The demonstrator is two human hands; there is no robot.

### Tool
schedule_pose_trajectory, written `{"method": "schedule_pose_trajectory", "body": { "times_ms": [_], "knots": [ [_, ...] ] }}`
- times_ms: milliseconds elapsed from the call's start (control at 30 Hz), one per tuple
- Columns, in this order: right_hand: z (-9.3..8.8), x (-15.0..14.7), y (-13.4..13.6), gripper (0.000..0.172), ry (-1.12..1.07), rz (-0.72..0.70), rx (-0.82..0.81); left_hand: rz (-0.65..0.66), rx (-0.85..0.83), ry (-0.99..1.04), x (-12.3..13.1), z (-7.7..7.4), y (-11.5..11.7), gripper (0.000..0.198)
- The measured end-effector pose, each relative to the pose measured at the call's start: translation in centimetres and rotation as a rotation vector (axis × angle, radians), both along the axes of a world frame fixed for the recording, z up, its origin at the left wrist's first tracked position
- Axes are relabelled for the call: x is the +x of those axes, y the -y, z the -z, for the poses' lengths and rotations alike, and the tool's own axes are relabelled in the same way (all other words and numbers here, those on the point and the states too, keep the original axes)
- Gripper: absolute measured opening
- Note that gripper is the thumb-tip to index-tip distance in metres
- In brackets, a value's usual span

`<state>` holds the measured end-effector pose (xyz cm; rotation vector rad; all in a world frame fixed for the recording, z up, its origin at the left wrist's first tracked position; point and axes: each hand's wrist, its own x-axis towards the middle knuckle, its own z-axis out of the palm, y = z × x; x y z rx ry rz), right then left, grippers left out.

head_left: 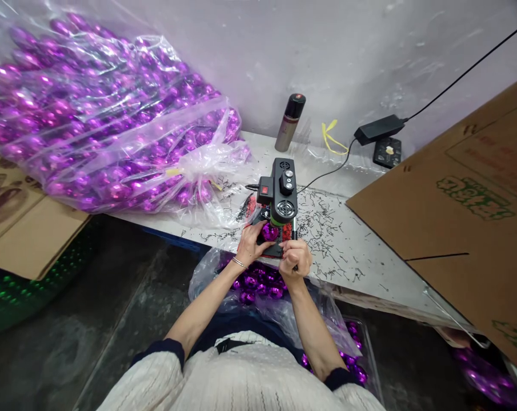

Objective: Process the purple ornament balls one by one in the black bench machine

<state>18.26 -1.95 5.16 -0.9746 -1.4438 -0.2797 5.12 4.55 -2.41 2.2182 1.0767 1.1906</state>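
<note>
A small black bench machine [284, 191] with a red switch and round vents stands near the table's front edge. Under its head, a shiny purple ball [269, 232] is gripped by my left hand [253, 244], fingers behind it and thumb in front. My right hand [295, 258] is closed around the machine's lever handle [295, 228], just right of the ball. Most of the handle is hidden in the fist. In an open plastic bag [198, 277] below my wrists lie several more purple balls [258, 284].
A big clear bag of purple balls [112, 108] covers the left of the table. Behind the machine stand a spray can [290, 121] and a power adapter [379, 129] with its cord. Thin dark scraps [322, 228] litter the tabletop. A cardboard box [464, 200] blocks the right.
</note>
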Motion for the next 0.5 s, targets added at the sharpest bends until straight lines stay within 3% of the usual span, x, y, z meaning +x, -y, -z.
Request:
{"method": "schedule_pose_trajectory", "body": {
  "times_ms": [400,500],
  "knots": [
    [-0.3,-0.2,-0.4,0.031,0.049,-0.015,0.055,-0.012,-0.012,-0.013,0.2,0.0,-0.4,0.063],
    [-1.3,-0.4,-0.5,0.031,0.052,-0.018,0.071,-0.020,-0.015,-0.018,0.2,-0.1,-0.6,0.062]
  ]
}}
